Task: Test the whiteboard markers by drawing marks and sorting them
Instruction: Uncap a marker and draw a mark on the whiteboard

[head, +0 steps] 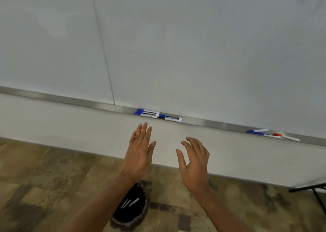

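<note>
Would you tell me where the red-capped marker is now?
In the head view, the red-capped marker lies on the whiteboard tray at far right, beside two blue-capped markers.

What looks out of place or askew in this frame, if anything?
Nothing spilled or damaged. The right-end markers lie crossed and askew on the ledge, unlike the blue-capped markers lined up mid-ledge. Pale sticks, possibly markers, lie in the floor bin.

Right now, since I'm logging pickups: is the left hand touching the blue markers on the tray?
Apart. In the head view, wall shows between the left hand and the blue markers.
</note>
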A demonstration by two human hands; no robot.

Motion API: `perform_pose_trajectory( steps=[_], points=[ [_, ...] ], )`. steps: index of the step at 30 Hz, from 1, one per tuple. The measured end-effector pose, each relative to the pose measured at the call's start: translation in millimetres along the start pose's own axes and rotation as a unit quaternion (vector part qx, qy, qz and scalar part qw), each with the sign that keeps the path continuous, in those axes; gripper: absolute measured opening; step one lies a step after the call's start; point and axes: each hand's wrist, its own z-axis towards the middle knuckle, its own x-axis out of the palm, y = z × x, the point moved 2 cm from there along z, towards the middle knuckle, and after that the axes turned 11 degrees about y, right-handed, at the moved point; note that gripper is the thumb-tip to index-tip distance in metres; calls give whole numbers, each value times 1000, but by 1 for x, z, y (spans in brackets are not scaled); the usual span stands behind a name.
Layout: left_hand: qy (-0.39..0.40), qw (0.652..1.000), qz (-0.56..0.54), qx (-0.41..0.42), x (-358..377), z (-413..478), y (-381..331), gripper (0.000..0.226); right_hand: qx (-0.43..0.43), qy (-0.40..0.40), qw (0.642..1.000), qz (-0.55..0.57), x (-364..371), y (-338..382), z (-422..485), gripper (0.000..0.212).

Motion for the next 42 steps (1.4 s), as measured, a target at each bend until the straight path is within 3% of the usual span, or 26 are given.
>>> perform_pose_trajectory(
  steps=[8, 14, 19, 25, 34, 42],
  points=[
    [-36, 996, 24, 76, 0, 56, -107, 59, 3, -80, 997, -1, -98, -67, 29, 29],
    [-63, 992, 24, 107, 26, 103, -201, 58, -12, -98, 995, -28, -171, -185, 52, 24],
    [-91, 989, 34, 112, 54, 141, -272, 60, 24, -98, 994, -38, -219, -291, 82, 22],
    [-118, 986, 54, 108, 71, 178, -315, 59, 65, -29, 997, -40, -218, -378, 98, 32],
    [-129, 985, 67, 96, 65, 220, -316, 59, 120, 135, 979, -95, -174, -439, 142, 29],
    [-161, 980, 68, 91, 49, 263, -307, 59, 133, 280, 941, -138, -118, -486, 178, 57]
  ],
)
